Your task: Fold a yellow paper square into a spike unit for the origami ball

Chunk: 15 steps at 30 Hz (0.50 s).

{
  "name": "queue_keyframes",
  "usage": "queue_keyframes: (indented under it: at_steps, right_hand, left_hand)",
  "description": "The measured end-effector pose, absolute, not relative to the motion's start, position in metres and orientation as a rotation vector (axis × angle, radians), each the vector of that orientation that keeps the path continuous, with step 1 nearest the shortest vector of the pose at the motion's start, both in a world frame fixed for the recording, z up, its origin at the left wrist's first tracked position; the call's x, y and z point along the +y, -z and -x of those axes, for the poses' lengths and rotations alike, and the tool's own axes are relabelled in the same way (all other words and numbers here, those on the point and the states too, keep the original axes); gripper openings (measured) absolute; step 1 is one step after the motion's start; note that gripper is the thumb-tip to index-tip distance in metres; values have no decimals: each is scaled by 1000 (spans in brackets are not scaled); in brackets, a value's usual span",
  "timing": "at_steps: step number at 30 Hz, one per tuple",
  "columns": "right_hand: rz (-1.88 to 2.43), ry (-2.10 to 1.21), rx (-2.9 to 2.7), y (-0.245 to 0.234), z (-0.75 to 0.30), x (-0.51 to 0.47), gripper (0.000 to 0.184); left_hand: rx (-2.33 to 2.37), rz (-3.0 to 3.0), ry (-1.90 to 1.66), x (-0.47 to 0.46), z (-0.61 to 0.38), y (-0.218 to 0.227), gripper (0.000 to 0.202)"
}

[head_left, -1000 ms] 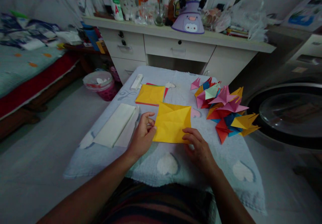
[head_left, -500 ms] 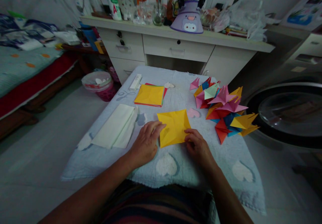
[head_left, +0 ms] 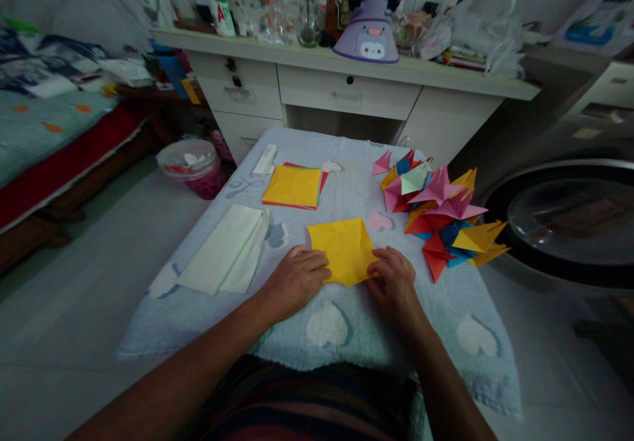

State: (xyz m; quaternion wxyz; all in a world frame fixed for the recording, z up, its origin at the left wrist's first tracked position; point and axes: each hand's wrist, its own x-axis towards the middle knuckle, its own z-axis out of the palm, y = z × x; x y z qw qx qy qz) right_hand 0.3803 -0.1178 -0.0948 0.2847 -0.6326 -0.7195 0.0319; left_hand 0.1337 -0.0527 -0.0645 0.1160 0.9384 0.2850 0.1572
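Yellow folded paper square [head_left: 344, 248] lies flat on the pale blue towel-covered table [head_left: 347, 342], pressed at its near edge by both hands. The left hand [head_left: 296, 280] rests palm-down, fingers flat on the left corner; the right hand [head_left: 395, 281] curls, fingertips pinning the right corner. A pile of colourful folded paper stars [head_left: 440, 220] sits nearby on the right, well apart from a stack of flat coloured sheets [head_left: 293, 186] beyond.

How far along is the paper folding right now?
Done: a pile of folded paper pieces sits at the right. In hand: one creased yellow sheet lies flat, with the left hand and right hand on its near edge. Left: a stack of flat square sheets, yellow on top, lies beyond it.
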Motion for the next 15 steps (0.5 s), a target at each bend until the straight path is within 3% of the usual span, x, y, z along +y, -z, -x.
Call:
queue_keyframes:
  at_steps: [15]
  right_hand:
    - [1687,-98,-1815,102,-395,-124,14]
  left_hand:
    - [862,-2591,-318,-47,-143,50,22]
